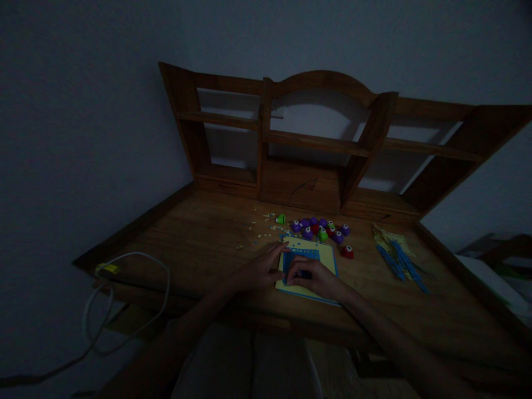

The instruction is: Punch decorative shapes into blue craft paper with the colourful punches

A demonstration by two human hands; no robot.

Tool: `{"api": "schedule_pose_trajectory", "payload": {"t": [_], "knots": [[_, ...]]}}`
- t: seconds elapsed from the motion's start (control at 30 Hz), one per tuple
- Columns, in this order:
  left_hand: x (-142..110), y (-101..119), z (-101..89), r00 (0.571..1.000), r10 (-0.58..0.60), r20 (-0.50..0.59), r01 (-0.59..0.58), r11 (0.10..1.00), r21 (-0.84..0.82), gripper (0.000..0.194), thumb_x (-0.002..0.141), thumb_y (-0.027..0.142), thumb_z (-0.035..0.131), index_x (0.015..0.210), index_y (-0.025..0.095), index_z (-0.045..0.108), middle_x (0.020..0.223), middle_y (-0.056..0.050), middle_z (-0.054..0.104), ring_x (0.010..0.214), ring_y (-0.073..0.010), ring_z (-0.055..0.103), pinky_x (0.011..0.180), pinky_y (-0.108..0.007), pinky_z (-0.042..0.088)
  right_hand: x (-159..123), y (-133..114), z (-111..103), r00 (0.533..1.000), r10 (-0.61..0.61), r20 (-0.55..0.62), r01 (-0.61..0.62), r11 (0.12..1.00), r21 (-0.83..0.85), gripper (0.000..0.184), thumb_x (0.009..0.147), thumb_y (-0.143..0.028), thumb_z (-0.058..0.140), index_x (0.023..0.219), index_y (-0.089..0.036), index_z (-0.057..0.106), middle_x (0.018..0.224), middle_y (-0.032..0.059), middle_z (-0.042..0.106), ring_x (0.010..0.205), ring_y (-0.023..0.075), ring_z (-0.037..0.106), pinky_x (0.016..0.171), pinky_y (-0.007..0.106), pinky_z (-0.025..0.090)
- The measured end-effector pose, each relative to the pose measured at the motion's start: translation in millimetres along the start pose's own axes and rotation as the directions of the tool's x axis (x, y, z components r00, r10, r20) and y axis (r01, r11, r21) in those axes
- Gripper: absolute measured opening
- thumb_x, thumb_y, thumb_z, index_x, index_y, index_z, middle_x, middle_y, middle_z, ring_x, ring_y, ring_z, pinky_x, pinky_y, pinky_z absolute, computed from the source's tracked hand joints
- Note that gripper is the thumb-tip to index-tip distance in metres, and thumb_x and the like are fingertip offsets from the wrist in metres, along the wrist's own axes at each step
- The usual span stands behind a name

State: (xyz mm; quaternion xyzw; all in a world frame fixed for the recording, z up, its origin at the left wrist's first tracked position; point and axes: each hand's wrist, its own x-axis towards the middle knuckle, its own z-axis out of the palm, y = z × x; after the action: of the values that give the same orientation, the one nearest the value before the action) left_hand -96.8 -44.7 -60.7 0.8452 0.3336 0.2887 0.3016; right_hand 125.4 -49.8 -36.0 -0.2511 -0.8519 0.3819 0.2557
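Note:
A yellow sheet lies on the desk over a blue layer whose edge shows. On it is a smaller blue paper with a row of light dots along its top. My left hand rests at the left edge of the sheets, its fingers stretched out and thumb apart. My right hand lies over the blue paper, fingers curled and pressed together near its left side. What the right fingertips grip is hidden in the dim light. Small bits of cut paper are scattered beyond the left hand.
Several purple, green and red punch-like pieces with eye-like spots cluster behind the sheets. A red one sits apart, a green one lies tipped. Cut paper strips lie right. A wooden shelf backs the desk; a white cable hangs left.

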Motion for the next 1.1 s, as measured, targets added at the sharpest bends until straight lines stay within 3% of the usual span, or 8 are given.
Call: {"api": "schedule_pose_trajectory", "payload": {"t": [0.33,0.8,1.1], "knots": [[-0.1,0.9,-1.3,1.0,-0.017,0.01,0.017,1.0,0.013,0.071,0.082,0.027,0.061,0.143,0.021,0.025,0.148,-0.01,0.023,0.136,-0.0249,0.022,0.111,-0.04,0.026,-4.7,0.5,-7.1,1.0,0.028,-0.005,-0.028,1.0,0.008,0.024,0.08,-0.039,0.067,0.094,-0.019,0.068,0.09,0.0034,0.065,0.085,0.0161,0.057,0.079,0.029,0.045],[-0.2,1.6,-1.3,0.999,-0.03,0.026,0.03,1.0,-0.007,0.073,0.083,0.027,0.06,0.144,0.021,0.022,0.149,-0.01,0.024,0.136,-0.0242,0.023,0.112,-0.04,0.025,-5.5,6.7,-2.9,0.999,-0.006,-0.032,0.007,0.999,0.05,0.024,0.082,-0.042,0.063,0.086,-0.02,0.071,0.09,0.0051,0.064,0.085,0.0167,0.06,0.08,0.03,0.047],[-0.3,2.5,-1.7,0.999,-0.042,0.026,0.042,0.999,0.007,0.072,0.084,0.031,0.059,0.145,0.021,0.022,0.149,-0.01,0.024,0.136,-0.0245,0.024,0.112,-0.04,0.025,-6.4,7.0,-9.4,1.0,-0.002,0.028,0.001,0.998,0.065,0.021,0.08,-0.04,0.066,0.085,-0.02,0.072,0.096,0.0052,0.062,0.089,0.0166,0.06,0.083,0.031,0.047]]}}
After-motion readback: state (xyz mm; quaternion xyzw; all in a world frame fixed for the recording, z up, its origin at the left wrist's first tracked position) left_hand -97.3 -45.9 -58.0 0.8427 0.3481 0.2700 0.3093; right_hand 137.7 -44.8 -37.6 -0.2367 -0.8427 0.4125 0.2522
